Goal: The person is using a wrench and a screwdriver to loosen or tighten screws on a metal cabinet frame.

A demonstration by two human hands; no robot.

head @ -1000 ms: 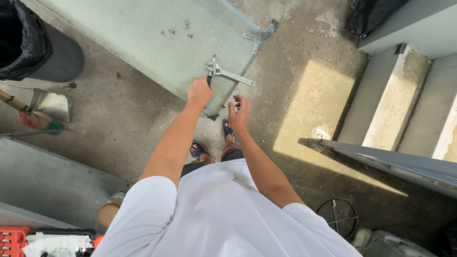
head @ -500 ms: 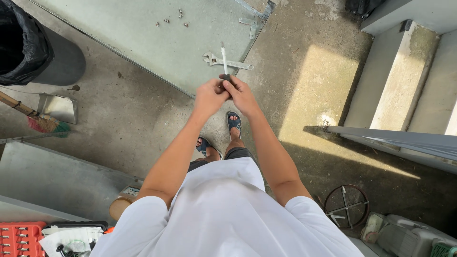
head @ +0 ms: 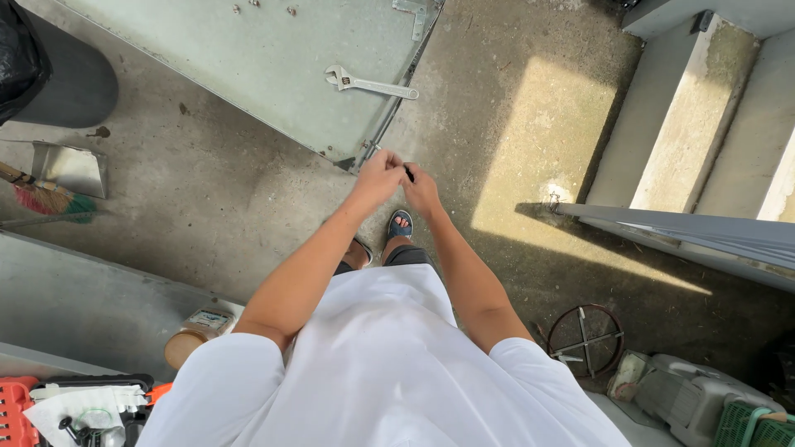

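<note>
My left hand and my right hand are closed and meet in front of me, above my sandalled feet. Between their fingertips sticks out a small dark object, too small to identify. Both hands hover just off the near corner of a large grey-green metal panel that lies flat on the concrete floor. A silver adjustable wrench lies loose on that panel, beyond my hands and apart from them. Several small screws lie on the panel's far part.
A black bin, a metal dustpan and a broom are at the left. Concrete steps and a grey metal sheet are at the right. A wire wheel, a grey machine and an orange tool case lie near me.
The wrench has left my hands and now lies on the panel. My hands have drawn back off the panel toward my body and closed together on the small dark object.
</note>
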